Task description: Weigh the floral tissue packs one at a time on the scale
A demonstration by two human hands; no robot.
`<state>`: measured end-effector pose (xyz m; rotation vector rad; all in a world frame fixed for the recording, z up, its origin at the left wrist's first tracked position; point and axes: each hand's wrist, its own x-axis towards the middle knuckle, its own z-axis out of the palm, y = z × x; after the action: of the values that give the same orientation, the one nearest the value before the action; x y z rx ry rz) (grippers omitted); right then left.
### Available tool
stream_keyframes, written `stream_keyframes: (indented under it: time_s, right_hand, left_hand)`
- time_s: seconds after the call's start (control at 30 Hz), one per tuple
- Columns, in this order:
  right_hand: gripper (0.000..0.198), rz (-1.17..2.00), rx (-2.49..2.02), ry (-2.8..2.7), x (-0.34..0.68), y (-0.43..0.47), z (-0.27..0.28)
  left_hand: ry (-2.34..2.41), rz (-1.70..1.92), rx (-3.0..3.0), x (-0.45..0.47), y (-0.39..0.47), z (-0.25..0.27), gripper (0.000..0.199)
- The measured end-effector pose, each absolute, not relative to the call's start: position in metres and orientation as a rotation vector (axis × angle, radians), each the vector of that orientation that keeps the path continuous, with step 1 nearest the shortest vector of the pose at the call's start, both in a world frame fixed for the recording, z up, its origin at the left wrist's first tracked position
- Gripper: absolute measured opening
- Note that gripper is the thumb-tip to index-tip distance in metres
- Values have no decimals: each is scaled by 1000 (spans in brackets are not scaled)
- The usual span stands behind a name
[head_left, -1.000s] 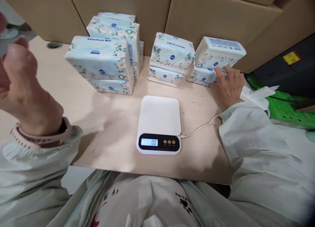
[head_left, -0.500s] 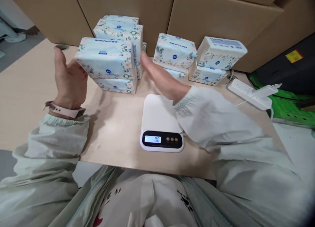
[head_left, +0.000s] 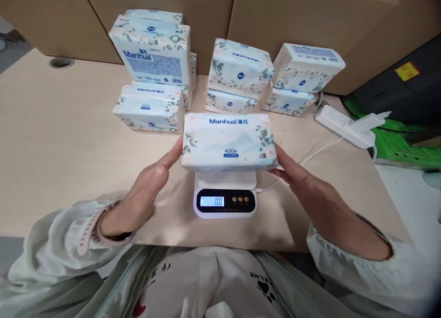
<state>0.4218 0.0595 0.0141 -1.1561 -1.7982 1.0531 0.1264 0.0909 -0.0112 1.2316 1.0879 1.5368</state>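
Between my two hands is a pack of tissues, pale blue and white with printed leaves and "Manhua" along its top edge. My left hand presses its left end with the fingers, and my right hand grips the right end. Beneath the pack sits a white digital scale, its back part hidden; the lit display reads 0.0. Behind my left hand, a single tissue pack lies in front of a taller stack of tissue packs.
Two more stacks of tissue packs, a middle stack and a right stack, stand before large cardboard boxes. A white power strip lies at the table's right edge, and a white cable runs to the scale.
Both hands have closed on the upper tissue pack of the front left stack. They have carried it right and towards me, over the scale. The lower pack stays behind.
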Motion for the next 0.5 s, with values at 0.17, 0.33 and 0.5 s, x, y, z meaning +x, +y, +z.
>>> stream_keyframes:
  time_s: [0.17, 0.33, 0.5]
  right_hand:
    - [48, 916, -1248, -1713, 424, 57, -13]
    - [38, 414, -1242, -1228, 417, 71, -41]
    - [41, 321, -1263, -1189, 419, 73, -54]
  left_hand:
    - [1114, 1368, 1283, 116, 104, -26, 63]
    - [1069, 1278, 1280, 91, 102, -41, 44]
    - [1140, 1401, 1157, 95, 107, -39, 25]
